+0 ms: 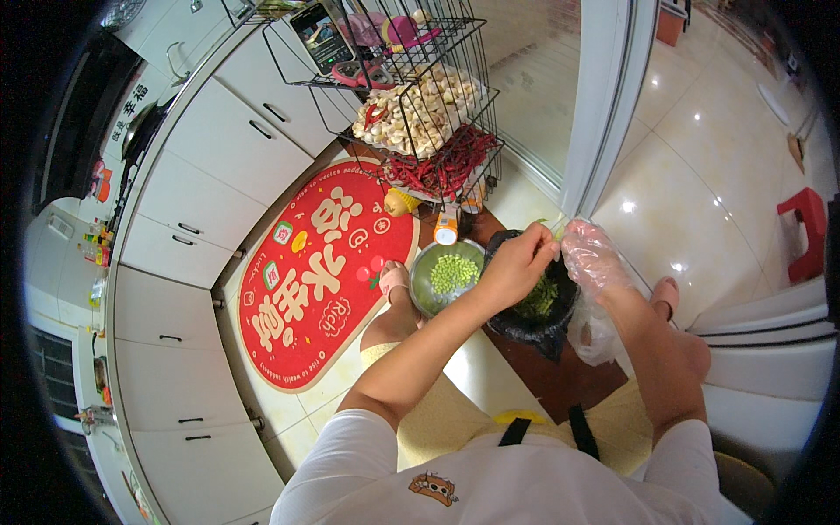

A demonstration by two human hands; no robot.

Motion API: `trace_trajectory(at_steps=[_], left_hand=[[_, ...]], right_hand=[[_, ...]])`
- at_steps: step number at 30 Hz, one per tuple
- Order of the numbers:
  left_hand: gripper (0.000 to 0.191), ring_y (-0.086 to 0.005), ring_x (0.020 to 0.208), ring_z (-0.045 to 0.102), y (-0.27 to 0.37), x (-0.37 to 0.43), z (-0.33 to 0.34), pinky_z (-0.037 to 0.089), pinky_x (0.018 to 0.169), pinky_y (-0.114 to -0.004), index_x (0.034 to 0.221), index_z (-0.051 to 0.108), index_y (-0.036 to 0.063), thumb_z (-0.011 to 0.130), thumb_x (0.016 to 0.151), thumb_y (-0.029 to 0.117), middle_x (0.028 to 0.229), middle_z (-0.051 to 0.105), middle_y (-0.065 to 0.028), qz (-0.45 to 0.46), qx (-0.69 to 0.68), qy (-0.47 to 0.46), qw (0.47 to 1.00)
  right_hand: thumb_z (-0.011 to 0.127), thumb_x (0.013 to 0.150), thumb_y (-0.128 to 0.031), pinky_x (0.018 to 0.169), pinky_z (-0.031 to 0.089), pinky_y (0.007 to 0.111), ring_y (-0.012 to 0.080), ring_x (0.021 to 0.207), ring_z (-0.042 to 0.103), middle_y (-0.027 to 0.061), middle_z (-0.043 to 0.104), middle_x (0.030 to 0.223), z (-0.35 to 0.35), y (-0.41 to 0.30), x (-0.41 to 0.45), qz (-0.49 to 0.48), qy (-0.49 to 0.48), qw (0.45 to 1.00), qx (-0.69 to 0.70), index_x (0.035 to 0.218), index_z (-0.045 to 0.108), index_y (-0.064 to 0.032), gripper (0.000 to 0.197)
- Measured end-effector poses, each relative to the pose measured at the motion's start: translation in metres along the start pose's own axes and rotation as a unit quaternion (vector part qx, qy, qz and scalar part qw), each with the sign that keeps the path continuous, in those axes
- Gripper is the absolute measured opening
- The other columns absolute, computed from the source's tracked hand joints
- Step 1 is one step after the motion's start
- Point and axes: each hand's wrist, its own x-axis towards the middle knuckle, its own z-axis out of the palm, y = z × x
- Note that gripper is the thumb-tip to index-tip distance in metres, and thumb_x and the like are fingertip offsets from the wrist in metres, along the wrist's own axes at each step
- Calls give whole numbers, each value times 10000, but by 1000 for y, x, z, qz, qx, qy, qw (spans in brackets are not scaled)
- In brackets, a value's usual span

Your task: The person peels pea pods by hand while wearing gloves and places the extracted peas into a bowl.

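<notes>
My left hand point(525, 257) is bare, its fingertips pinched together at a green pod point(559, 230). Facing it, my right hand point(596, 257) wears a clear plastic glove and has its fingers at the pod's other side. Below both hands is a bin lined with a black plastic bag point(556, 328), holding green pods or shells point(539, 298). Left of the bin, a round metal bowl point(426, 298) contains shelled green beans point(454, 272). A clear plastic bag point(594, 338) hangs at the bin's right side.
A black wire rack point(492, 98) ahead holds garlic point(420, 108), dried red chilies point(453, 161), scissors point(362, 73) and a phone point(321, 39). A red mat point(328, 275) lies left, before white cabinets point(190, 164). A sliding door frame point(607, 98) and red stool point(804, 236) are right.
</notes>
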Motion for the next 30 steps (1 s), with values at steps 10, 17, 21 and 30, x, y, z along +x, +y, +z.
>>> trace_trajectory(at_steps=[10,17,21,30], left_hand=[[174,-329,615,548,6,-1,-6,428,574,-380,922,472,22,485,894,194,691,549,-159,48,201,10,978],[183,-181,543,485,-6,2,-5,402,538,-299,900,494,14,443,918,188,626,507,-95,-48,-51,63,996],[182,-202,560,507,-6,-4,2,410,545,-320,908,477,5,436,920,181,621,508,-103,24,67,60,996],[192,-182,566,507,-1,-5,8,410,542,-313,887,463,3,420,925,186,632,511,-90,-21,13,39,999]], right_hand=[[545,824,-128,411,274,210,63,472,372,-42,408,594,-1,-7,-3,17,1,997,72,863,498,-100,67],[541,847,-185,622,362,212,56,682,414,-40,469,730,5,-12,-9,-66,-66,991,-99,952,543,-72,155],[556,836,-189,733,371,231,83,778,437,-28,495,810,7,-12,-7,-38,-19,992,-118,931,538,-63,159],[575,819,-149,710,374,235,81,759,431,-20,491,807,-1,4,4,-81,-32,993,-86,906,528,-48,141]])
